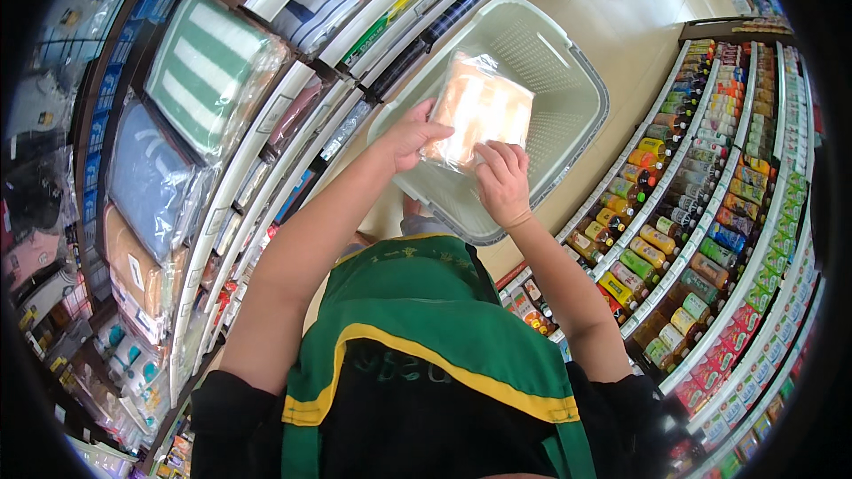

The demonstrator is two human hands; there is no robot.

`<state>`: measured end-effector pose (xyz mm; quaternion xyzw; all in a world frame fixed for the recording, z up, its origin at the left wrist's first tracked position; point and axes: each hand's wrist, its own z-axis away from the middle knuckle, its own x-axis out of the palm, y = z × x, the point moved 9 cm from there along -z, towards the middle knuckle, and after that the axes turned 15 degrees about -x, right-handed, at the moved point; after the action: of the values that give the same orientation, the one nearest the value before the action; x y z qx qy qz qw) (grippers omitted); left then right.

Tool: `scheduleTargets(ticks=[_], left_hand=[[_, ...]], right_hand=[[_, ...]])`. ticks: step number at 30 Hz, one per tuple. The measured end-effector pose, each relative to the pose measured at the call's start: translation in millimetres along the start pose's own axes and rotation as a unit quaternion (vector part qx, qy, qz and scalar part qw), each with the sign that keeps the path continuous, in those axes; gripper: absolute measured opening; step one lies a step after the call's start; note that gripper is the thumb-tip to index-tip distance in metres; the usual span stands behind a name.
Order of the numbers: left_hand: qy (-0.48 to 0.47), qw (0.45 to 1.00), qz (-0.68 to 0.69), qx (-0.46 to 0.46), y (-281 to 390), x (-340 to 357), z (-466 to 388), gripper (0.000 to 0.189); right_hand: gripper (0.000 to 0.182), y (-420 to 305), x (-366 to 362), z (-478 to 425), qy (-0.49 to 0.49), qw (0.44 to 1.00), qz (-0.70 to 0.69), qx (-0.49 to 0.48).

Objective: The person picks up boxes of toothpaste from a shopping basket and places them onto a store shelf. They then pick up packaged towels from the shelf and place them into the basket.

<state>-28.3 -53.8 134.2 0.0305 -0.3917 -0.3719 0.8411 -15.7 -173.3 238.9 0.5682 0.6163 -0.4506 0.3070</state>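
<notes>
In front of me is a folded orange-and-white striped towel [489, 110] in a clear plastic wrapper, held over a large pale basket [566, 140] with perforated walls. My left hand [416, 136] grips the pack's left edge, thumb on top. At its lower right corner, my right hand [502, 176] has curled fingers on the plastic. Glare washes out part of the towel's pattern. The basket stands on the aisle floor, and the pack hides part of its inside.
On the left shelf [273, 113] lie a green-and-white striped towel pack [206, 73], a blue pack [150, 173] and a brown pack [136, 266]. Toothpaste boxes [379, 33] line the shelf ahead. Bottled drinks [649, 253] fill the right shelves. Tiled floor [599, 0] shows beyond the basket.
</notes>
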Motion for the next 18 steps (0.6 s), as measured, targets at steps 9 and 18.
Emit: scheduleTargets(ticks=[9,18], left_hand=[[-0.116,0.990,0.041,0.065,-9.4,3.2,68.9,0.063],[-0.025,0.987,-0.056,0.148,-4.8,-10.4,129.3,0.063]], right_hand=[[0.045,50.2,-12.3,61.0,0.190,0.746,-0.471,0.431],[0.046,1.1,2.6,1.9,0.179,0.652,-0.623,0.393]])
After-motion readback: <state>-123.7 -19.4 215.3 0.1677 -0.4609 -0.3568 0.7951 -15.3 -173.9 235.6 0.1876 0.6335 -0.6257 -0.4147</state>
